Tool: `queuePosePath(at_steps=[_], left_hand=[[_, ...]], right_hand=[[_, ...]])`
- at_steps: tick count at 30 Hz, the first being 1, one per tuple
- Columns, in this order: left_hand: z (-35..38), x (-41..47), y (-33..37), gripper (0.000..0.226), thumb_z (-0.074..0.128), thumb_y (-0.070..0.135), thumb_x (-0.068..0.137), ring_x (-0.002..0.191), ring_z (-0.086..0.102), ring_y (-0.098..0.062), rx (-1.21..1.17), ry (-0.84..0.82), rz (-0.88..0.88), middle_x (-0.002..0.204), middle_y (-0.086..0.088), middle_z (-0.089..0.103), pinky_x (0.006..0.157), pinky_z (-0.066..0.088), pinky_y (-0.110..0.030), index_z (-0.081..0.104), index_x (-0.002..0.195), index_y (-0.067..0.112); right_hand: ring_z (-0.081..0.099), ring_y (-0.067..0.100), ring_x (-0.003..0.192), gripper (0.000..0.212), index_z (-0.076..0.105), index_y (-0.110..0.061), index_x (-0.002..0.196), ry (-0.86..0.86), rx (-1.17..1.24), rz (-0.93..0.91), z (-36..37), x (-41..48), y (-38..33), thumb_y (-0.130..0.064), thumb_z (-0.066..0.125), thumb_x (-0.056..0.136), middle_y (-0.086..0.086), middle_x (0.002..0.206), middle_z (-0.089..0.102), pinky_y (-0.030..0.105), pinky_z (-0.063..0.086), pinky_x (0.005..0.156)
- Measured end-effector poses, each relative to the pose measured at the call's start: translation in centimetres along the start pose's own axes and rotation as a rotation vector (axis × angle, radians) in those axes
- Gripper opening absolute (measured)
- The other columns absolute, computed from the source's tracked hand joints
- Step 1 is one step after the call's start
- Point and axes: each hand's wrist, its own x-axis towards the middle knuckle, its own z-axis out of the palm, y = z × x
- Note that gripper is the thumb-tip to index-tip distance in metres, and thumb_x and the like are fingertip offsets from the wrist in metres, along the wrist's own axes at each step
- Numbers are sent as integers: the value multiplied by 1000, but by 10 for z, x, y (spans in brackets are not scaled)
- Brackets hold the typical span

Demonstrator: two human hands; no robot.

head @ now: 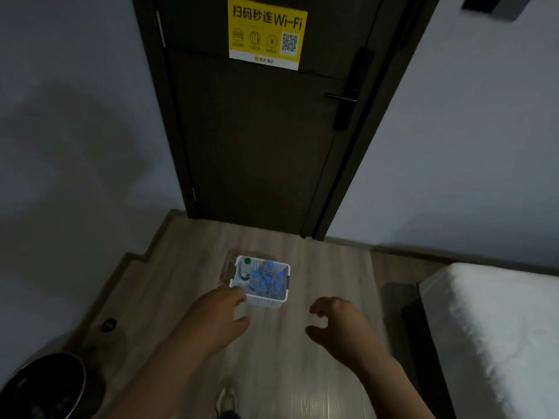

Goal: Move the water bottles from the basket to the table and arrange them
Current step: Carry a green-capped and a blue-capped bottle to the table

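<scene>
A white slotted basket (263, 300) stands on the wooden floor in front of a dark door. Inside it are several clear water bottles with blue caps (268, 279) and one white bottle with a green cap (245, 269) at its left end. My left hand (216, 316) reaches out above the floor, its fingers overlapping the basket's near left corner; whether it touches is unclear. My right hand (335, 323) hovers to the right of the basket with loosely curled fingers and holds nothing. No table is in view.
A dark closed door (257, 131) with a yellow Wi-Fi sign (266, 33) stands behind the basket. A white bed (496, 334) fills the right side. A dark round bin (45, 385) sits at the lower left. My shoe (227, 399) shows at the bottom.
</scene>
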Motion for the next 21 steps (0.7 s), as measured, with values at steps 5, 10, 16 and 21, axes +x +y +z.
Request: queuePosePath(at_steps=[5,10,16,21], left_hand=[[-26,73,-19,22,63,30,79,91,58,-12,-15,-26,23,102,4,63,74,45,-23,60,98,20],[-36,133,-24,24,62,30,82,95,57,-11,10,-46,39,108,5,61,70,35,-18,59,103,21],[-33,199,-27,26,63,27,84,95,54,-10,-23,-27,-29,111,2,60,77,39,-18,58,109,18],[-16,254,-25,27,63,27,85,99,58,-16,-40,2,-118,110,-3,61,74,34,-17,58,108,14]], right_hand=[[57,8,103,38,56,-29,122,-28,-7,25,-13,69,-14,-37,65,85,-7,120,58,26,51,90],[56,7,102,37,55,-29,122,-36,5,28,-28,126,-10,-36,63,86,-8,120,58,22,50,86],[56,7,104,39,55,-28,124,-85,15,-7,-43,200,11,-36,63,86,-7,119,59,18,46,86],[58,10,101,39,57,-23,123,-126,24,-57,-54,268,38,-34,64,86,-2,117,61,19,47,84]])
